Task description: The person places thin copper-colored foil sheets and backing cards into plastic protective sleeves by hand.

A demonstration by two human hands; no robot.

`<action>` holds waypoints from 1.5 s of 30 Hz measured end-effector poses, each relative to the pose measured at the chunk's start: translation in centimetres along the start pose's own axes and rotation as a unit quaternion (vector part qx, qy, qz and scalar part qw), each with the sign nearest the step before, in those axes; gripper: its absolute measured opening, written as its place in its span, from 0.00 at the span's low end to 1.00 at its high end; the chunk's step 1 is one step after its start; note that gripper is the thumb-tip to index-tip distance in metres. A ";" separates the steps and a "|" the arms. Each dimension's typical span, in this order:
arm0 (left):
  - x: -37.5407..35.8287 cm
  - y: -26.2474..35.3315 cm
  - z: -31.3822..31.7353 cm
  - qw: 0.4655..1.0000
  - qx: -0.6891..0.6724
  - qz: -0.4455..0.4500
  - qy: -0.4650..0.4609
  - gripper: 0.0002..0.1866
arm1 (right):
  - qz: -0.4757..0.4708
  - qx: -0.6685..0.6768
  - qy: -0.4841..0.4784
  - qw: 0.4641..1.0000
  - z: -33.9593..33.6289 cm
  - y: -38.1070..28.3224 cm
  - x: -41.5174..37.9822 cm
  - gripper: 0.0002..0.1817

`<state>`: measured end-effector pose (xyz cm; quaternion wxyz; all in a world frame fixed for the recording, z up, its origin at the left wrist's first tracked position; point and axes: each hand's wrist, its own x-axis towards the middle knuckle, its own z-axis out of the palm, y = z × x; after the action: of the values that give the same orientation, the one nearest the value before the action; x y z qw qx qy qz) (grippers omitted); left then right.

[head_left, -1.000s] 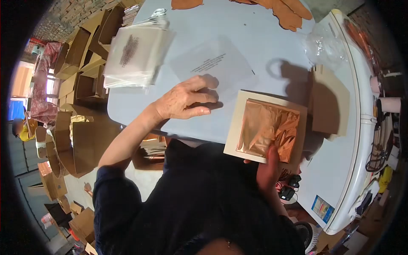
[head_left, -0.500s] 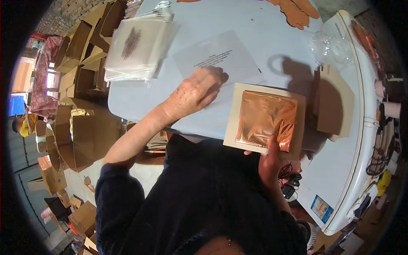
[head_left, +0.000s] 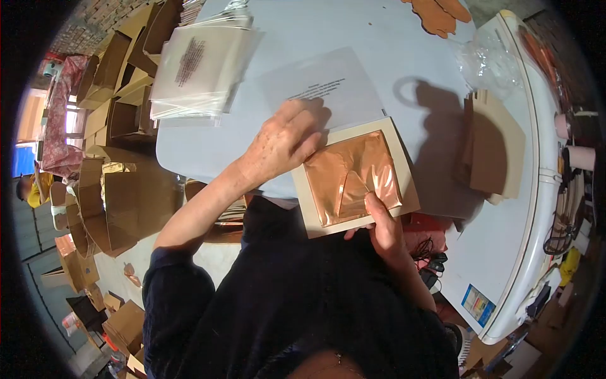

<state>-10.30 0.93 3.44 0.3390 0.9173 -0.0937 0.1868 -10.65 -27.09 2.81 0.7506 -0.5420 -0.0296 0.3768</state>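
Observation:
My right hand (head_left: 384,230) grips a square beige card (head_left: 403,172) with a shiny copper-coloured foil packet (head_left: 341,174) lying on it, thumb on top and fingers underneath. My left hand (head_left: 284,142) is closed, its curled fingers at the near edge of a clear plastic bag (head_left: 347,72) with printed text, which lies on the table. The fingertips are partly hidden, but they appear to pinch the bag. The card's upper left corner reaches under or beside the left fingers; exact contact is unclear.
A stack of clear printed bags (head_left: 180,79) lies on the pale table (head_left: 303,31) at left. Beige cards (head_left: 495,145) are piled on the right, near crumpled clear plastic (head_left: 489,63). Brown flat pieces (head_left: 439,16) lie at the far edge. Open cardboard boxes (head_left: 139,196) crowd the left.
My right hand has brought the card and foil packet leftward, tilting them, up to my left hand. The left hand stays at the bag, with its near edge slightly shifted.

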 end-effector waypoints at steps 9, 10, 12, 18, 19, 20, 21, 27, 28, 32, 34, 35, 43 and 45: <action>2.1 0.2 1.0 0.977 0.178 0.096 -0.073 0.15 | 0.007 0.005 -0.029 1.000 -1.7 0.7 0.4 0.22; 2.5 0.2 1.3 0.980 0.163 0.079 -0.078 0.14 | 0.012 0.009 -0.028 0.999 -1.6 0.6 0.4 0.24; 3.1 0.0 1.9 0.986 0.132 0.047 -0.089 0.12 | 0.021 0.008 -0.020 1.000 -1.5 0.1 0.4 0.27; 3.3 -0.1 1.7 0.997 0.036 0.012 -0.070 0.13 | 0.087 0.021 -0.018 0.996 -2.8 -0.4 0.5 0.24; 3.2 -0.1 1.7 0.996 0.040 0.007 -0.080 0.13 | 0.092 0.024 -0.031 0.995 -3.2 -0.4 0.6 0.24; 3.0 -0.1 1.7 0.995 0.044 0.003 -0.090 0.14 | 0.098 0.026 -0.044 0.994 -3.5 -0.4 0.6 0.24; 2.9 -0.1 1.8 0.994 0.049 -0.002 -0.100 0.15 | 0.103 0.029 -0.057 0.993 -3.7 -0.5 0.7 0.25; 2.7 -0.1 2.1 0.997 0.034 0.017 -0.065 0.14 | 0.096 -0.031 -0.057 0.993 -2.5 -1.9 0.9 0.28; 2.7 -0.1 1.9 0.996 0.036 0.013 -0.085 0.15 | 0.063 -0.068 -0.061 0.994 -2.6 -1.8 0.9 0.26; 2.6 0.8 0.5 0.993 0.037 0.000 -0.111 0.17 | 0.056 -0.041 -0.056 0.996 -2.7 -1.1 1.4 0.27; 2.7 1.2 -0.1 0.994 0.037 0.016 -0.101 0.12 | 0.068 0.003 -0.044 0.997 -2.4 -1.3 1.7 0.26; 2.7 1.4 -0.4 0.994 0.036 0.033 -0.100 0.08 | 0.052 -0.001 -0.039 0.998 -1.9 -1.6 1.7 0.26; 2.2 0.3 -0.6 0.988 0.109 0.039 -0.103 0.21 | 0.033 0.022 -0.083 0.996 -1.4 0.0 3.0 0.34; 1.9 0.4 -0.6 0.987 0.106 0.044 -0.111 0.21 | 0.024 0.021 -0.085 0.996 -1.0 0.2 3.2 0.34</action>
<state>-8.86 0.96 4.81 0.2191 0.9580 -0.1509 0.1074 -8.01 -25.93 1.11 0.7476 -0.4926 -0.0725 0.4396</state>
